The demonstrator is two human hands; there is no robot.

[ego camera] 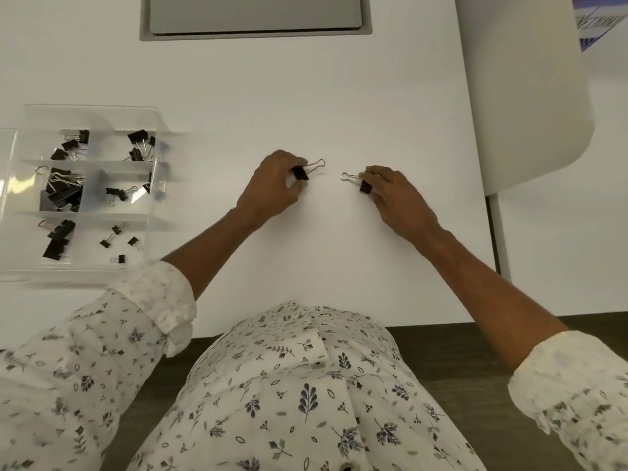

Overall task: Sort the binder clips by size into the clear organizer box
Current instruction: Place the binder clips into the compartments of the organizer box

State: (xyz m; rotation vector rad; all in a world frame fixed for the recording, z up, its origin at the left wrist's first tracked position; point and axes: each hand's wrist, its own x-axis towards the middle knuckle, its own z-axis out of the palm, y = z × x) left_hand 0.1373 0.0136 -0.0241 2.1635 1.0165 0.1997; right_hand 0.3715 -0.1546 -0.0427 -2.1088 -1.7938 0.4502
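Observation:
My left hand [272, 188] pinches a black binder clip [301, 172] at the middle of the white table, its wire handles pointing right. My right hand [396, 197] pinches a second black binder clip [364, 187], with its wire handles pointing left toward the first. The two clips lie close together, a small gap between their handles. The clear organizer box [154, 185] sits at the left of the table. Its compartments hold several black binder clips: bigger ones [63, 190] in the left cells, small ones [117, 239] in the near right cell.
A grey recessed panel [255, 15] is set into the table at the far edge. A white chair back [523, 96] stands to the right of the table. The table's near edge runs just in front of my patterned shirt.

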